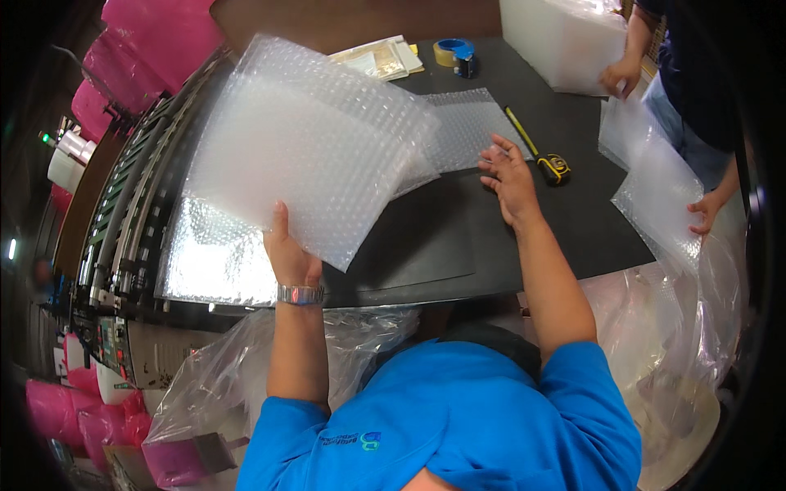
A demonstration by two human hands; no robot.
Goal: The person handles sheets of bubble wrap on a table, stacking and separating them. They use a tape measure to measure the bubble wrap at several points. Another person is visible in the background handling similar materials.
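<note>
My left hand (291, 252), with a metal watch at the wrist, grips the near edge of a clear bubble wrap sheet (286, 155). The thumb lies on top and the fingers are hidden beneath. The sheet is tilted above the dark table (442, 237). More bubble wrap (221, 262) lies under it at the left, shining in the light. My right hand (509, 176) hovers with its fingers apart, holding nothing. Just beyond it another bubble wrap piece (471, 123) lies flat, partly covered by the raised sheet.
A yellow and black tape measure (553, 168), partly drawn out, rests right of my right hand. A blue tape dispenser (464, 61) and packets (381, 59) sit at the back. A roller machine (135, 196) borders the left. At right, a co-worker's hands (704, 214) hold bubble wrap.
</note>
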